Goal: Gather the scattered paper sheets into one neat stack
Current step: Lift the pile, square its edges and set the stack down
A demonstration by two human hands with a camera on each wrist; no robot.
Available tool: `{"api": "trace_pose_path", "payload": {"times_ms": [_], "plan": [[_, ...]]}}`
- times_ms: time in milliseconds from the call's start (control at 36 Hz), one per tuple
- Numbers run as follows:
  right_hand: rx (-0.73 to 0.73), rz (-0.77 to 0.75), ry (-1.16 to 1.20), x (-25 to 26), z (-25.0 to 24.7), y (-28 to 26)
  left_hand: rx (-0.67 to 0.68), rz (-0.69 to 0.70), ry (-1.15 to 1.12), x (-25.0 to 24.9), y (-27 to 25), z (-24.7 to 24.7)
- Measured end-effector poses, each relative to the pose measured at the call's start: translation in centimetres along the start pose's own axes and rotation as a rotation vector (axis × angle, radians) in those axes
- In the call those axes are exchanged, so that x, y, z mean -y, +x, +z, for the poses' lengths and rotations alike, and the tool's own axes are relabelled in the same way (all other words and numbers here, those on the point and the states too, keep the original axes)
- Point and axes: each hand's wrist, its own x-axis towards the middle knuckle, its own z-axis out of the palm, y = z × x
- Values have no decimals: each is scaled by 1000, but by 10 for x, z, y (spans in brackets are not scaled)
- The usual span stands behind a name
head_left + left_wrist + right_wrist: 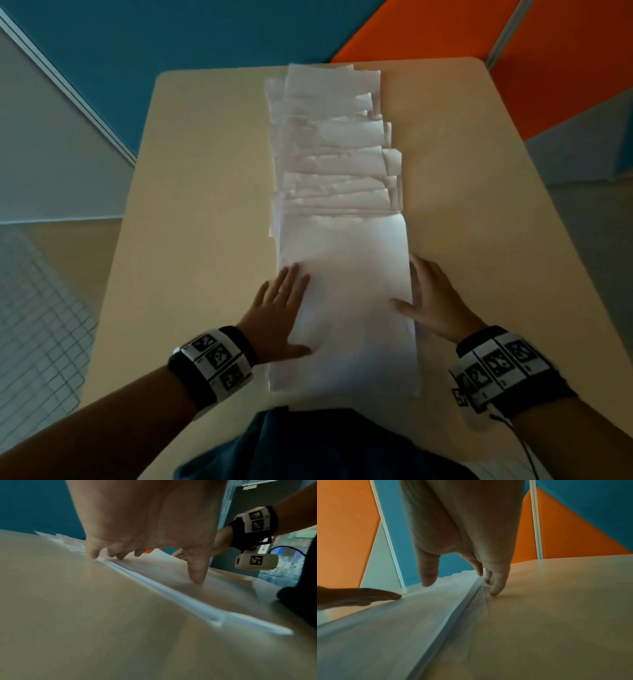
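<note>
Several white paper sheets (332, 144) lie in a long overlapping row down the middle of the beige table (191, 205). The nearest pile of sheets (346, 308) is smooth and lies closest to me. My left hand (282, 308) lies flat on its left edge, with fingers straight and the thumb on the paper. In the left wrist view the fingertips (92, 556) touch the layered paper edge (154, 586). My right hand (431, 301) rests along the right edge with its thumb on top. In the right wrist view its fingers (494, 588) press the table beside the paper edge (462, 608).
Blue (171, 34) and orange (565, 68) partition panels stand behind the table's far edge. A wire grid (41, 308) sits low on the left, beyond the table. My dark blue clothing (308, 445) meets the near edge. Bare tabletop flanks the paper row on both sides.
</note>
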Motion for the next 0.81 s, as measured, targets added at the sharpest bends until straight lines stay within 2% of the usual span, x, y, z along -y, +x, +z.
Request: {"api": "trace_pose_path", "payload": {"times_ms": [56, 111, 222, 278, 389, 694, 805], "plan": [[43, -65, -61, -1, 2, -12, -68, 125, 71, -3, -3, 7], [90, -190, -125, -3, 6, -27, -112, 296, 178, -9, -8, 10], [153, -479, -495, -12, 29, -54, -23, 443, 343, -25, -18, 11], [153, -539, -640, -10, 38, -62, -12, 433, 382, -30, -21, 10], [106, -629, -688, -3, 45, -66, -81, 454, 377, -32, -18, 13], [65, -528, -627, 7, 32, -29, -138, 332, 308, -16, 4, 1], [42, -615, -628, 12, 31, -18, -135, 318, 299, -12, 12, -4]]}}
